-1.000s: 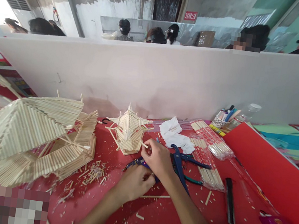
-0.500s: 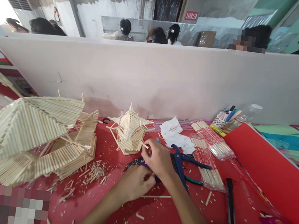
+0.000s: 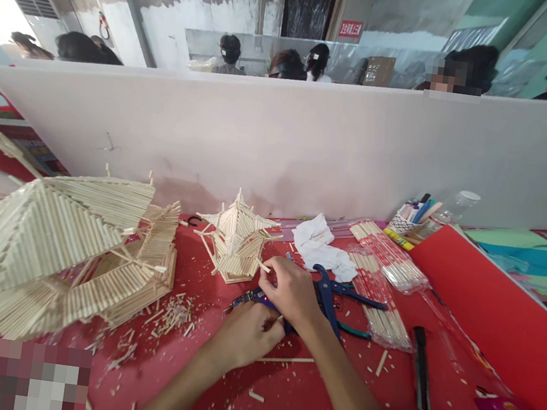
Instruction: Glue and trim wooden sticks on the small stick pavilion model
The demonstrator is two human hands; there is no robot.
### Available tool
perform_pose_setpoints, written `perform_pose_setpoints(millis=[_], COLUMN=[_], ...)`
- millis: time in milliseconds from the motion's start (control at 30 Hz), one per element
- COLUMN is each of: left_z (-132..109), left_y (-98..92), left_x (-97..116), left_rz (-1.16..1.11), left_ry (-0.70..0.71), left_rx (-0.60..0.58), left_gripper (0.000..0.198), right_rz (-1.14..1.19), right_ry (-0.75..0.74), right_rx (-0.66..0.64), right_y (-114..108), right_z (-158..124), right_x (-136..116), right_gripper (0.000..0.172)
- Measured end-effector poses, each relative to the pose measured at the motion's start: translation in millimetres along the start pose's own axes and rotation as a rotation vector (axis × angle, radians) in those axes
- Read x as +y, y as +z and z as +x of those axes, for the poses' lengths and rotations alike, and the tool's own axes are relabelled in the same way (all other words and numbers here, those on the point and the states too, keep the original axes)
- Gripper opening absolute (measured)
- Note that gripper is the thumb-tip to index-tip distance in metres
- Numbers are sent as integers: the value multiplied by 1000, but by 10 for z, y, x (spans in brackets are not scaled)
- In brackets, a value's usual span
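Observation:
My right hand (image 3: 291,291) pinches a short wooden stick (image 3: 262,266), whose end points toward the small stick-built pavilion (image 3: 234,243). Just below it, my left hand (image 3: 251,336) is closed with curled fingers; what it holds, if anything, is too small to name. Partly hidden by both hands lies a dark blue hand tool (image 3: 247,297). Blue-handled pliers (image 3: 326,296) rest beside my right wrist. A longer loose stick (image 3: 286,360) lies on the red table right of my left hand.
A large stick-built pavilion (image 3: 69,225) fills the left side. Stick scraps (image 3: 177,317) litter the table. Crumpled white tissue (image 3: 321,245), bagged sticks (image 3: 384,307), a utility knife (image 3: 421,371) and a red board (image 3: 495,315) are at right. A white partition (image 3: 241,140) stands behind.
Both hands stay nearly in place, with only a very slight shift at my right wrist. The pavilions and tools have not moved.

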State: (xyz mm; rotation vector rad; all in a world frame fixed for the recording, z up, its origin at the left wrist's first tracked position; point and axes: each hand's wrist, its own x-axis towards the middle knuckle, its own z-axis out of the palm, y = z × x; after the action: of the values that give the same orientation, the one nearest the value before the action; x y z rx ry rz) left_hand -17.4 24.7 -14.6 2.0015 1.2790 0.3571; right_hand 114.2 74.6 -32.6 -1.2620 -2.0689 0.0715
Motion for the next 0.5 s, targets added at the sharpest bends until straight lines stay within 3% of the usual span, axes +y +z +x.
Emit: perform_pose_setpoints(millis=[500], left_z=[0], left_y=[2], left_x=[-3], left_rz=[6], left_ry=[15], left_rx=[5], left_gripper=[34], right_rz=[-16], right_ry=[39], right_rx=[22], right_y=[7], right_z=[10], right_x=[-62], right_gripper=[6])
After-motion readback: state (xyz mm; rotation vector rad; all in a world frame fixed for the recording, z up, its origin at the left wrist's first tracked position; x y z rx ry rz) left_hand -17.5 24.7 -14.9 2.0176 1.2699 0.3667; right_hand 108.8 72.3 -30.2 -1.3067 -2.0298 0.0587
